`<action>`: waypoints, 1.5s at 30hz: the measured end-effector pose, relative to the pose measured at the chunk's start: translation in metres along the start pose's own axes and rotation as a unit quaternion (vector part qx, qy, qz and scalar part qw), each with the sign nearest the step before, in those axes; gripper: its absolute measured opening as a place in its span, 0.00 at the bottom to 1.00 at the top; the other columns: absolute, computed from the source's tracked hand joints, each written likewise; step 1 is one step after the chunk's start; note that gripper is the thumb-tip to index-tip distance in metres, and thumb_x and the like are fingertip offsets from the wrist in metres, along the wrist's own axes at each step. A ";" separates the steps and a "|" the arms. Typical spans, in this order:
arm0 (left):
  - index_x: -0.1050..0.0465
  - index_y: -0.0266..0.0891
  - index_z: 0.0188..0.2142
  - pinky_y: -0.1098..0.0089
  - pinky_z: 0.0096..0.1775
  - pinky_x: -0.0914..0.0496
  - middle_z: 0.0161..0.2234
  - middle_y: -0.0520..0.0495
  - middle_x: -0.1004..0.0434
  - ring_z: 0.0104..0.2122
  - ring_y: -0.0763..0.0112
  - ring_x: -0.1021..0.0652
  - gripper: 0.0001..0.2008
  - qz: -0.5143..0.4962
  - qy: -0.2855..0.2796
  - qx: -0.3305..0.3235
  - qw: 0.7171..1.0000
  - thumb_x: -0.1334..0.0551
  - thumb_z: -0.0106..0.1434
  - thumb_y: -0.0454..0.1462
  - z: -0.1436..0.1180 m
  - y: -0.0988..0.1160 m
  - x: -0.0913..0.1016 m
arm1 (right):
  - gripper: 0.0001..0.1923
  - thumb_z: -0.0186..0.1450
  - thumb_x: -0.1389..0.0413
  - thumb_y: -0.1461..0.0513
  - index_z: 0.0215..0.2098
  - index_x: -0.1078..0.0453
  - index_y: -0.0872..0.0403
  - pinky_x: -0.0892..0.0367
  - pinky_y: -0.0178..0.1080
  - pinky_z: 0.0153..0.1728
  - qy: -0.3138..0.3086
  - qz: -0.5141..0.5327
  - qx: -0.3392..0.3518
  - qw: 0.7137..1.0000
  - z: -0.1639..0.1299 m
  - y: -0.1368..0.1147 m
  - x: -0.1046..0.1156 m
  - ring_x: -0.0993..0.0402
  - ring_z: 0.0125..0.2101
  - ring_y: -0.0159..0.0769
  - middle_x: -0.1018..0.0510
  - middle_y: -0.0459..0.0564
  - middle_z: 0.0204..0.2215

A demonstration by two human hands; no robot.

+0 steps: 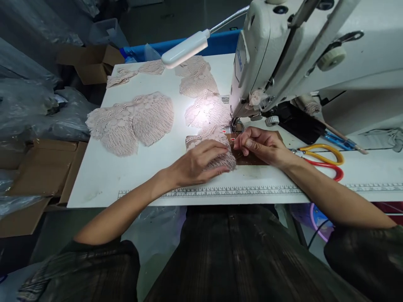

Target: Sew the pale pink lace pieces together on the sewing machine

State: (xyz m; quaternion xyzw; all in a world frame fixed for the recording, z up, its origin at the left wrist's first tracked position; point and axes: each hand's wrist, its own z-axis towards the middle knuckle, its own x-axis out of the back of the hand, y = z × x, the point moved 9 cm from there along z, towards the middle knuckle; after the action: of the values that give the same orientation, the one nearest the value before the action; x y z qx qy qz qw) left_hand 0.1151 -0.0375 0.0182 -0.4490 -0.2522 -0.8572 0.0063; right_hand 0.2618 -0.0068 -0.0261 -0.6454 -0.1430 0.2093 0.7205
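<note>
A pale pink lace fabric piece [217, 147] with scalloped openwork lies on the white table [103, 176], just before the sewing machine's needle [235, 125]. The left hand [197, 161] presses flat on it, fingers spread. The right hand [262, 144] pinches its edge with curled fingers.

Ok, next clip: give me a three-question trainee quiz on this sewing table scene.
1. True or false: the left hand lies flat on the pale pink lace piece beside the white sewing machine.
2. Which lies to the right of the right hand? A) yellow and red handled scissors B) brown cardboard box C) white gooseneck lamp
3. What is printed along the near edge of the white table?

Key: 1 true; 2 A; 3 a ruler scale.
</note>
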 end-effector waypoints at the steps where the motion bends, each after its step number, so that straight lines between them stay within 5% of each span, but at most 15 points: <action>1: 0.29 0.34 0.54 0.60 0.50 0.21 0.50 0.36 0.22 0.50 0.61 0.20 0.20 -0.018 -0.014 -0.006 1.000 0.36 0.70 0.45 0.002 0.008 -0.009 | 0.14 0.69 0.39 0.50 0.37 0.29 0.52 0.30 0.39 0.37 0.001 0.017 0.002 1.000 0.001 0.001 -0.003 0.27 0.32 0.33 0.26 0.44 0.27; 7: 0.27 0.33 0.49 0.58 0.48 0.22 0.45 0.37 0.20 0.45 0.59 0.20 0.23 0.014 -0.017 0.022 1.000 0.37 0.69 0.52 0.001 0.010 -0.037 | 0.17 0.67 0.38 0.48 0.33 0.35 0.49 0.40 0.35 0.21 0.074 0.025 -0.002 0.997 -0.016 -0.030 -0.028 0.39 0.19 0.29 0.36 0.39 0.20; 11: 0.26 0.35 0.43 0.62 0.44 0.23 0.40 0.41 0.19 0.40 0.63 0.19 0.15 0.058 0.004 0.057 0.997 0.40 0.72 0.46 0.001 0.004 -0.040 | 0.13 0.69 0.39 0.52 0.33 0.34 0.49 0.42 0.36 0.23 0.140 0.017 0.052 0.989 -0.046 -0.070 -0.035 0.40 0.21 0.29 0.35 0.41 0.22; 16: 0.24 0.35 0.45 0.64 0.42 0.24 0.42 0.41 0.18 0.40 0.64 0.18 0.13 0.118 0.032 0.030 0.992 0.42 0.74 0.42 0.003 0.014 -0.039 | 0.16 0.67 0.36 0.51 0.32 0.36 0.49 0.46 0.35 0.20 0.214 0.042 0.014 0.976 -0.049 -0.048 -0.013 0.45 0.20 0.28 0.38 0.39 0.20; 20: 0.23 0.36 0.43 0.65 0.40 0.23 0.35 0.46 0.16 0.35 0.68 0.17 0.11 0.062 0.056 0.024 0.996 0.42 0.74 0.41 0.003 0.015 -0.029 | 0.15 0.69 0.40 0.50 0.34 0.37 0.49 0.44 0.35 0.21 0.190 0.033 0.026 0.981 -0.036 -0.039 -0.019 0.44 0.19 0.29 0.37 0.39 0.20; 27: 0.24 0.39 0.38 0.73 0.32 0.24 0.30 0.50 0.17 0.27 0.75 0.20 0.10 -0.087 0.086 0.124 0.985 0.40 0.73 0.41 -0.002 0.001 -0.014 | 0.13 0.73 0.45 0.49 0.38 0.35 0.48 0.48 0.36 0.22 0.092 -0.121 0.054 0.987 -0.021 -0.050 -0.044 0.48 0.20 0.29 0.41 0.39 0.21; 29: 0.24 0.39 0.36 0.72 0.34 0.23 0.31 0.50 0.16 0.28 0.75 0.19 0.09 -0.124 0.100 0.156 0.975 0.38 0.72 0.41 -0.005 -0.006 -0.010 | 0.12 0.73 0.46 0.50 0.38 0.35 0.49 0.47 0.36 0.23 0.088 -0.168 0.042 0.981 -0.023 -0.045 -0.042 0.47 0.20 0.29 0.40 0.39 0.20; 34: 0.25 0.38 0.35 0.69 0.40 0.22 0.36 0.46 0.16 0.38 0.71 0.17 0.12 -0.191 0.250 0.271 0.910 0.35 0.70 0.44 -0.023 -0.044 0.017 | 0.12 0.72 0.47 0.53 0.35 0.35 0.51 0.48 0.35 0.19 0.130 -0.339 -0.052 0.930 -0.056 -0.032 -0.011 0.44 0.17 0.28 0.36 0.40 0.19; 37: 0.22 0.38 0.34 0.71 0.39 0.23 0.35 0.47 0.17 0.36 0.72 0.19 0.10 -0.227 0.215 0.272 0.910 0.31 0.66 0.43 -0.015 -0.044 0.009 | 0.11 0.73 0.48 0.53 0.39 0.34 0.51 0.47 0.34 0.18 0.133 -0.365 -0.075 0.919 -0.073 -0.038 0.001 0.43 0.16 0.28 0.35 0.39 0.18; 41: 0.22 0.37 0.44 0.74 0.34 0.26 0.32 0.49 0.20 0.31 0.76 0.21 0.13 -0.295 0.186 0.317 0.882 0.29 0.62 0.41 -0.015 -0.042 -0.007 | 0.18 0.71 0.45 0.51 0.53 0.31 0.53 0.31 0.39 0.32 0.075 -0.394 -0.010 0.916 -0.056 -0.049 -0.015 0.28 0.29 0.36 0.23 0.49 0.32; 45: 0.25 0.36 0.47 0.73 0.40 0.24 0.36 0.47 0.20 0.35 0.74 0.19 0.19 -0.351 0.192 0.358 0.844 0.27 0.59 0.40 -0.022 -0.047 -0.011 | 0.30 0.67 0.42 0.49 0.60 0.32 0.60 0.29 0.47 0.46 0.044 -0.401 0.025 0.915 -0.017 -0.045 -0.031 0.24 0.45 0.47 0.21 0.62 0.49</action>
State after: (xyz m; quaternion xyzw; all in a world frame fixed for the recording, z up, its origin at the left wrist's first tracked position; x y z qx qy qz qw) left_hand 0.0937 -0.0087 -0.0211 -0.1239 -0.6760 -0.7213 -0.0862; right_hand 0.2481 -0.0397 0.0180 -0.5240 -0.3527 -0.1221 0.7655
